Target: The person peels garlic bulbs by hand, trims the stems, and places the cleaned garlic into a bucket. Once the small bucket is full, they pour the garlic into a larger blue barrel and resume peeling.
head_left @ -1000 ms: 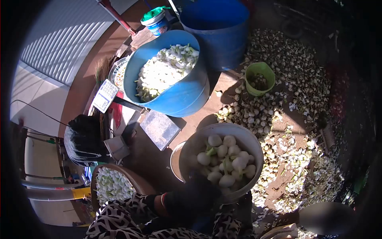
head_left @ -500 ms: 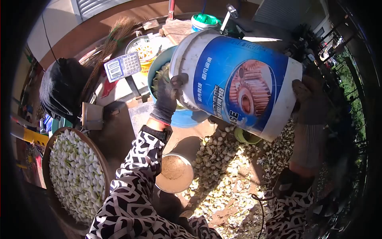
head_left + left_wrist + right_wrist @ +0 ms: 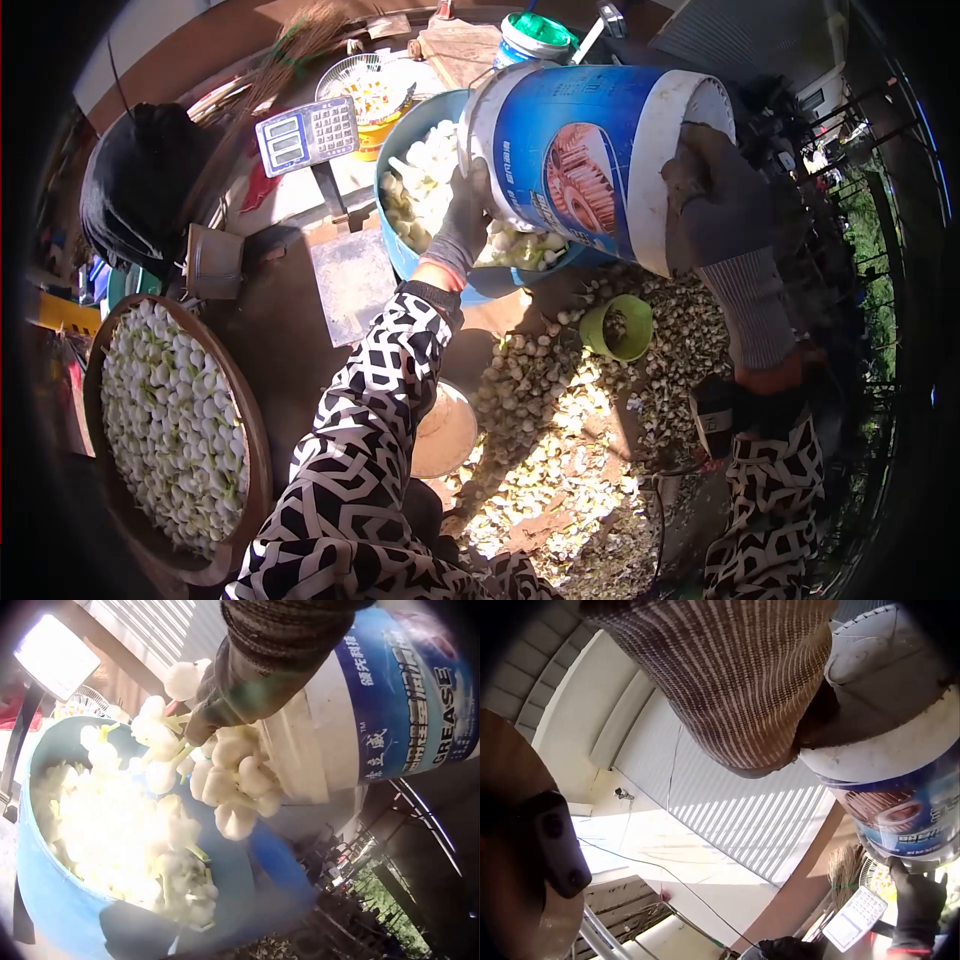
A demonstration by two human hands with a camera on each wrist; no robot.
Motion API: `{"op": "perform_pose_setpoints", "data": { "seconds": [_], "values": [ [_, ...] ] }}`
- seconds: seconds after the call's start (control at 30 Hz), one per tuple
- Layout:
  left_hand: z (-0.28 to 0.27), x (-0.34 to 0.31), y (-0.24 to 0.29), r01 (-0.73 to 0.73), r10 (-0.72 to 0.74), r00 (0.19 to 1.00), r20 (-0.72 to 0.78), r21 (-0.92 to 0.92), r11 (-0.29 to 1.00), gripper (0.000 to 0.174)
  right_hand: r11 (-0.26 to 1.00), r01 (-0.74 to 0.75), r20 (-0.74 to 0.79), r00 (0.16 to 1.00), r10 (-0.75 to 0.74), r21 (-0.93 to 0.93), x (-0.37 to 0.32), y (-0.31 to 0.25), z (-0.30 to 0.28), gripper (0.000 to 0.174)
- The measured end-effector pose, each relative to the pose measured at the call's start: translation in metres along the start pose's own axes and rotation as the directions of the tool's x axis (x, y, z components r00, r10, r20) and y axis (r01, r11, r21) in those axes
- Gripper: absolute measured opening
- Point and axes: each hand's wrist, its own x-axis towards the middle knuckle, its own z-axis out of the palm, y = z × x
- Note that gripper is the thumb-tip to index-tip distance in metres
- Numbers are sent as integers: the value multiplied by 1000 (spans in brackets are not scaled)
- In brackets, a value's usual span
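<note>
A white plastic bucket (image 3: 520, 150) with a blue grease label is tipped on its side above a big light-blue tub (image 3: 64, 900), its mouth toward the left. White bulbs (image 3: 244, 780) with short green stems tumble from the mouth in the left wrist view, over a heap of the same bulbs (image 3: 105, 832) in the tub. My gloved left hand (image 3: 463, 220) grips the bucket by its rim. At the raised base, my gloved right hand (image 3: 715, 185) holds the bottom edge; its fingers are mostly hidden in the right wrist view.
A scale display (image 3: 308, 135) stands left of the tub, its platform (image 3: 352, 285) in front. At lower left is a round basket (image 3: 255, 440) full of white bulbs. Loose bulbs, peelings (image 3: 560, 490) and a green pail (image 3: 590, 330) lie on the ground at right.
The bucket of bulbs was low before me, then was lifted with both hands. It has since tipped further over the tub, base up, and bulbs are pouring out.
</note>
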Motion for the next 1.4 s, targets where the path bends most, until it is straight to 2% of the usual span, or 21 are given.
{"op": "perform_pose_setpoints", "data": {
  "seconds": [0.03,0.07,0.13,0.2,0.27,0.37,0.43,0.5,0.57,0.6,0.67,0.73,0.8,0.87,0.97,1.03,1.07,1.13,1.2,1.23,1.4],
  "values": [
    [-1,3,8,299,-299,954,-36,1,954,81,994,-86,-4,996,87,68,-21,25,19,34],
    [3,-5,-16,45,-58,996,-64,-189,981,69,978,-165,-13,986,168,131,-39,37,29,37],
    [-2,1,-44,333,-377,924,65,-622,709,52,830,-471,86,879,468,298,-69,55,42,44],
    [0,-9,-45,325,-338,940,51,-438,838,38,679,-586,99,784,613,442,-111,87,49,49],
    [15,-22,-37,288,-300,953,42,-434,854,41,552,-461,53,798,600,695,-164,116,45,51],
    [43,-45,-7,354,-202,915,349,-452,819,53,466,-576,33,652,758,671,-236,122,17,40],
    [63,-75,15,314,-286,891,353,-23,949,56,246,-652,123,466,876,717,-298,130,4,37],
    [85,-116,15,-72,-29,915,402,233,970,54,37,-713,174,221,959,700,-365,123,6,39],
    [95,-157,22,-458,194,783,591,337,823,48,-115,-799,198,4,980,590,-432,99,2,42],
    [98,-185,18,-483,136,723,677,354,801,46,-180,-849,201,-89,975,496,-477,95,-2,44],
    [102,-240,15,-653,179,596,783,344,675,31,-41,-837,56,-12,998,545,-592,118,-27,52],
    [102,-297,7,-740,100,453,886,311,596,23,20,-881,-26,9,1000,473,-613,111,-79,55],
    [100,-353,-5,-770,53,353,934,258,584,21,423,-827,-207,370,905,371,-615,84,-98,63],
    [95,-418,-10,-753,-15,246,969,201,627,15,451,-860,-48,453,890,238,-596,56,-110,70],
    [85,-490,4,-688,-187,77,979,188,701,17,212,-956,85,233,969,201,-671,32,-100,72],
    [76,-536,2,-665,-249,-3,969,184,724,20,-272,-713,241,-148,959,646,-719,14,-110,66],
    [73,-558,3,-644,-273,-28,962,191,741,22,-196,-709,178,-101,979,678,-755,0,-112,56],
    [76,-599,8,-611,-284,-131,950,149,778,29,-219,-543,120,-212,970,811,-854,-23,-115,43],
    [76,-636,14,-638,-222,-3,975,169,751,43,-248,-538,118,-265,957,805,-898,-35,-149,41],
    [84,-637,17,-637,-318,-50,947,215,740,58,-278,-536,125,-305,944,797,-916,-48,-164,38],
    [46,-638,-1,-572,-549,109,828,504,647,63,-541,-447,232,-577,783,712,-1006,-119,-216,33]
  ]
}}
